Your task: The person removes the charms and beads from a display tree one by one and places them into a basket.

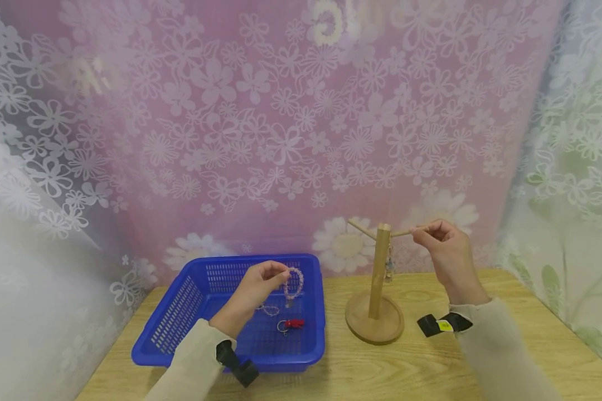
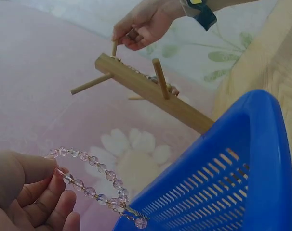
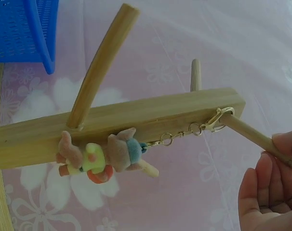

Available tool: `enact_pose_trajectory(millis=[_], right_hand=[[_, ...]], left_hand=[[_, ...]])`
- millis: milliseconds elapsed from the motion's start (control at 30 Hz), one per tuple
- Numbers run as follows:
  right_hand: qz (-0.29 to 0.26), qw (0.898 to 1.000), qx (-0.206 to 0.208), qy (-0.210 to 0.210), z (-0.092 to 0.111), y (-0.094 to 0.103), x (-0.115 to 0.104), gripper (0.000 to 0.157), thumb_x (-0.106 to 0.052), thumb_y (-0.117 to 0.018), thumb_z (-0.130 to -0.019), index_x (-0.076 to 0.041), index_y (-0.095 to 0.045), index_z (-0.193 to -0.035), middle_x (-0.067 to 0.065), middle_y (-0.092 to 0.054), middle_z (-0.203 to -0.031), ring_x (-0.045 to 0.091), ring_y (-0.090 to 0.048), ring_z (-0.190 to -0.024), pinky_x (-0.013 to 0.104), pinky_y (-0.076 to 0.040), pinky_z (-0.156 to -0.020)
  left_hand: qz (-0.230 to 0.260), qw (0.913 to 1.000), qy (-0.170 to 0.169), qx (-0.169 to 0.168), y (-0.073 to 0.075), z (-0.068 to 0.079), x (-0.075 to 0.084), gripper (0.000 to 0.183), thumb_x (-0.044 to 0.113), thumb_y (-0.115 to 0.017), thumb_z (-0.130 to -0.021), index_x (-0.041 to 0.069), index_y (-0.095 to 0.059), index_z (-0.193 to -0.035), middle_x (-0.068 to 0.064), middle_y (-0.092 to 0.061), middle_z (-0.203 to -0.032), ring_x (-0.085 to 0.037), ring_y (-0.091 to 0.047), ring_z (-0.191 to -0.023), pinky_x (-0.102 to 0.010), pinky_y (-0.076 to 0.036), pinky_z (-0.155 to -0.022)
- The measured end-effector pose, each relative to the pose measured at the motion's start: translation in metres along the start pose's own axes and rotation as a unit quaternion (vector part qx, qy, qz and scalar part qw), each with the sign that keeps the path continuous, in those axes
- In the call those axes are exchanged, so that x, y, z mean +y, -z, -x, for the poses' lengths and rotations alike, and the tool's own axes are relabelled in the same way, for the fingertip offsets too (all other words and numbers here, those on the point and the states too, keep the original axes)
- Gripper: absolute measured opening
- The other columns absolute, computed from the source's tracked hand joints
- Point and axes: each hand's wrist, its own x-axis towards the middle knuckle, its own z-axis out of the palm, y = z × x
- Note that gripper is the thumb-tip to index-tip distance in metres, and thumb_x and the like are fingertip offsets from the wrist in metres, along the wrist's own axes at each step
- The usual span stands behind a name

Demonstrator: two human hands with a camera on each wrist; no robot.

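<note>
Over the blue basket, my left hand pinches a bracelet of clear pinkish beads between thumb and forefinger. The bracelet hangs as a loop, with a small chain and one bead dangling at its lower end. My right hand pinches the tip of a peg on the wooden stand. From that same peg a keychain with a small plush figure hangs by its gold clasp, close against the post. Other pegs stick out of the post.
Inside the basket lie a red keyring charm and another beaded loop. The stand's round base rests on the wood-grain table, right of the basket. A flowered curtain closes off the back and sides.
</note>
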Motion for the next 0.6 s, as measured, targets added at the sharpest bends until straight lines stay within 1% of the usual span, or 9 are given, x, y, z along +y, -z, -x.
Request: enact_pose_trajectory(millis=[100,267,367,467,500,600], right_hand=[[-0.009,1.000,0.007,0.018,0.002,-0.001,0.001,0.012,-0.013,-0.073,-0.082,-0.013,-0.062,-0.079,-0.008,-0.061,-0.082,0.007,-0.060,-0.083,0.013,-0.050,-0.072],[-0.002,0.998,0.038,0.047,0.006,-0.002,0.001,0.011,-0.011,-0.073,-0.082,-0.012,-0.063,-0.078,-0.008,-0.062,-0.083,0.005,-0.060,-0.079,0.012,-0.050,-0.069],[0.015,0.996,0.066,0.054,0.008,-0.003,0.001,0.012,-0.010,-0.074,-0.081,-0.012,-0.063,-0.076,-0.008,-0.062,-0.081,0.005,-0.060,-0.075,0.012,-0.049,-0.065],[0.028,0.994,0.090,0.052,0.009,-0.005,0.000,0.014,-0.009,-0.075,-0.080,-0.012,-0.063,-0.074,-0.007,-0.061,-0.078,0.004,-0.059,-0.072,0.011,-0.048,-0.062],[0.033,0.994,0.096,0.050,0.009,-0.006,0.000,0.014,-0.008,-0.075,-0.080,-0.013,-0.063,-0.074,-0.008,-0.061,-0.077,0.004,-0.059,-0.071,0.011,-0.048,-0.062],[0.040,0.992,0.105,0.054,0.009,-0.007,0.000,0.014,-0.008,-0.075,-0.080,-0.012,-0.063,-0.074,-0.008,-0.062,-0.077,0.004,-0.059,-0.070,0.012,-0.048,-0.062]], left_hand=[[0.001,1.0000,0.003,0.007,0.005,-0.001,-0.002,0.015,0.016,-0.061,-0.093,0.005,-0.065,-0.102,-0.008,-0.067,-0.105,-0.023,-0.060,-0.099,-0.036,-0.048,-0.085],[-0.003,0.9998,0.011,0.019,0.014,-0.003,-0.007,0.015,0.014,-0.061,-0.092,0.004,-0.064,-0.102,-0.008,-0.067,-0.103,-0.023,-0.060,-0.098,-0.035,-0.048,-0.084],[-0.012,0.9996,0.015,0.021,0.019,-0.005,-0.012,0.014,0.013,-0.060,-0.092,0.003,-0.064,-0.101,-0.011,-0.067,-0.104,-0.026,-0.059,-0.099,-0.032,-0.048,-0.082],[-0.017,0.9994,0.018,0.022,0.024,-0.007,-0.017,0.015,0.012,-0.060,-0.092,0.002,-0.064,-0.102,-0.012,-0.066,-0.104,-0.029,-0.058,-0.100,-0.031,-0.047,-0.080],[-0.021,0.9994,0.017,0.023,0.026,-0.008,-0.019,0.015,0.012,-0.060,-0.092,0.001,-0.064,-0.102,-0.013,-0.066,-0.104,-0.029,-0.059,-0.100,-0.030,-0.047,-0.079],[-0.033,0.9988,0.022,0.028,0.030,-0.011,-0.024,0.015,0.012,-0.061,-0.092,0.002,-0.065,-0.102,-0.013,-0.067,-0.104,-0.027,-0.059,-0.098,-0.031,-0.048,-0.079]])
